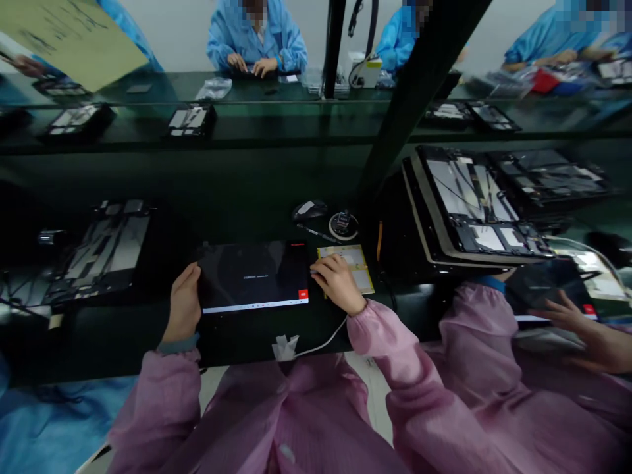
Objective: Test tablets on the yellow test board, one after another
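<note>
Head view: the left hand [184, 301] grips the tablet [251, 266] by its left edge over the counter [237, 339]; the right hand [340, 283] curls beside the opposite edge, its grip impossible to tell.

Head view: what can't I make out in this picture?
All in the head view:
Dark screen: its lettering is too small to read.
White cable: its upper end is hidden behind the right hand or pink sleeve.
Yellow sheet: cut off by the top edge, its writing blurred.
</note>
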Motion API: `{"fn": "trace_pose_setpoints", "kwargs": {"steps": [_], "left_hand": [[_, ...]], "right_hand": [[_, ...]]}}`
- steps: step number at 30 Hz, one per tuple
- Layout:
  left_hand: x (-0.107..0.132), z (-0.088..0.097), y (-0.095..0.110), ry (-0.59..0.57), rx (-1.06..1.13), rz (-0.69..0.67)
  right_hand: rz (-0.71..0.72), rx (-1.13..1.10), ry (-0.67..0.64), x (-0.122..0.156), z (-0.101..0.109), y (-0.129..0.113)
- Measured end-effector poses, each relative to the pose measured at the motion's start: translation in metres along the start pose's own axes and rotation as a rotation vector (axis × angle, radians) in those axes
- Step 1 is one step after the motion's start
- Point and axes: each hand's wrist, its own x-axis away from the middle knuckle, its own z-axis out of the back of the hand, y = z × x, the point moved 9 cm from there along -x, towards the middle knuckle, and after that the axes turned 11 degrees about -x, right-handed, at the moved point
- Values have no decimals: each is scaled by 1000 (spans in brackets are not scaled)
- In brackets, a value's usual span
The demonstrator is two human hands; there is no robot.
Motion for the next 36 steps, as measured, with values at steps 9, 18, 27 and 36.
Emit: {"fn": "trace_pose_setpoints", "kwargs": {"steps": [9,18,27,36], "left_hand": [[-6,-11,-5,-76,138,-18],[-8,-16,-5,-102,172,-20],[-6,-18,-1,-121,168,-33],[-4,-16,-1,-133,137,-31]], "right_hand": [[25,84,11,-8,1,1],[32,47,-5,-15,5,1],[64,120,-47,-20,6,-8],[-72,260,32,-15,38,8]]}}
